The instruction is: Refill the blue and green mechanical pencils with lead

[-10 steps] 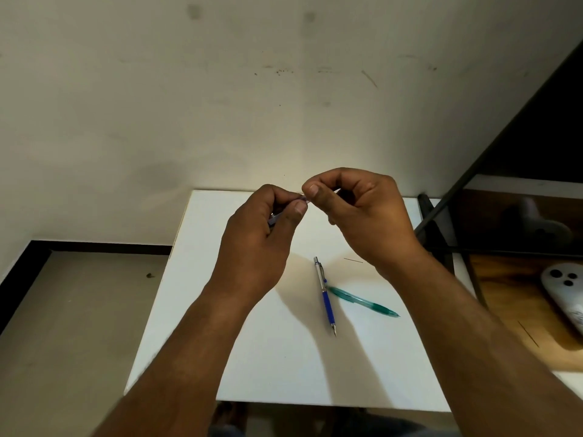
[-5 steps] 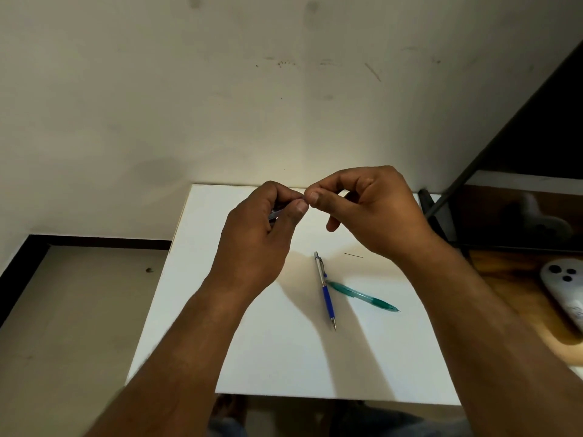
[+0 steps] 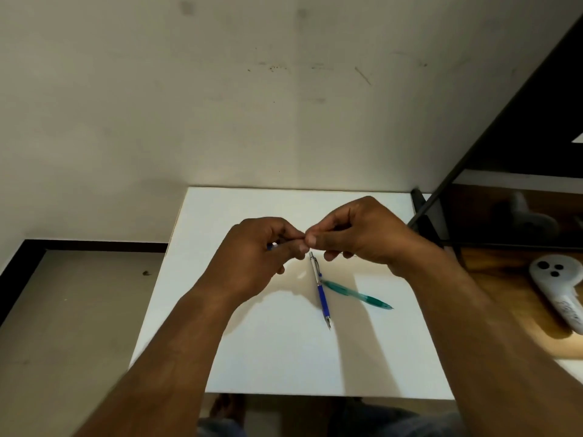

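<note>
Head view: a person's two hands meet above the far half of a white table (image 3: 220, 342), at about 12 o'clock from the pencils. The left hand (image 3: 258, 257) is curled round a small case (image 3: 271, 246), of which only a bluish end shows between the fingers. The right hand (image 3: 356, 234) has its thumb and forefinger pinched at the case's other end, touching the left fingertips. Whether they hold a cap or a lead is too small to tell.

Both pencils lie untouched on the table below the hands. The blue pencil (image 3: 321, 291) has its silver cap end toward 12 o'clock and its tip toward 6. The green pencil (image 3: 356, 293) starts against the blue one's middle and points toward 4 o'clock. A white handheld device (image 3: 561, 291) rests on a wooden surface (image 3: 504, 298) at 3 o'clock.

The step appears to be opening the case or drawing out a lead; neither pencil looks refilled yet. Next would likely come a gentle, straight pull, since thin lead snaps easily, then picking up a pencil and removing its cap.
</note>
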A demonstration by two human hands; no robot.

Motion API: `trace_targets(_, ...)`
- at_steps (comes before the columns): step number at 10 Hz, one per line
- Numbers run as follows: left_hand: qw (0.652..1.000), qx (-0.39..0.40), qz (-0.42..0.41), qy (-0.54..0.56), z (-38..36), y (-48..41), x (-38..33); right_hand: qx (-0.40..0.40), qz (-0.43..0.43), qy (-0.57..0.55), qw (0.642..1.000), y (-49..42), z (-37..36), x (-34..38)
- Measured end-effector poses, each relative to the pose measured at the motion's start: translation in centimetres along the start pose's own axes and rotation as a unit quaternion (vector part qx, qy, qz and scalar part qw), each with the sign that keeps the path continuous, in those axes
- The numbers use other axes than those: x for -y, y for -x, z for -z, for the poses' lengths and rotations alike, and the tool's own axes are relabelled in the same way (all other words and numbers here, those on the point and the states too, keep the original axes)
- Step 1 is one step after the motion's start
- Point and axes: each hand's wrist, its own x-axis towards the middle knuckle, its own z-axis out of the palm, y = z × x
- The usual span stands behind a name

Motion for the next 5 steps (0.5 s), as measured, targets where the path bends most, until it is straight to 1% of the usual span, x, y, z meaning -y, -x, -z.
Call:
trace_targets(1, 0.984, 0.04, 0.074, -0.16, -1.1, -0.2, 1.6, 0.017, -0.05, 0.15, 0.987, -1.1, -1.7, -1.7)
trace_targets(2, 0.947, 0.032, 0.119, -0.297, -2.7, 0.3, 3.3, -0.011, -0.066, 0.222, 0.973, -1.7, -2.8, -2.6)
trace_targets(3, 0.926, 0.041, 0.156, -0.34, -3.8, 1.3, 4.9, -0.042, -0.05, 0.239, 0.969, -1.4, -2.9, -2.6)
trace_targets(4, 0.925, 0.036, 0.165, -0.339, -4.0, 1.5, 5.7, -0.064, -0.047, 0.255, 0.964, -0.6, -2.7, -2.2)
trace_targets(5, 0.911, 0.037, 0.139, -0.388, -4.0, 2.0, 5.1, -0.135, -0.038, 0.294, 0.945, 0.9, -2.9, -1.9)
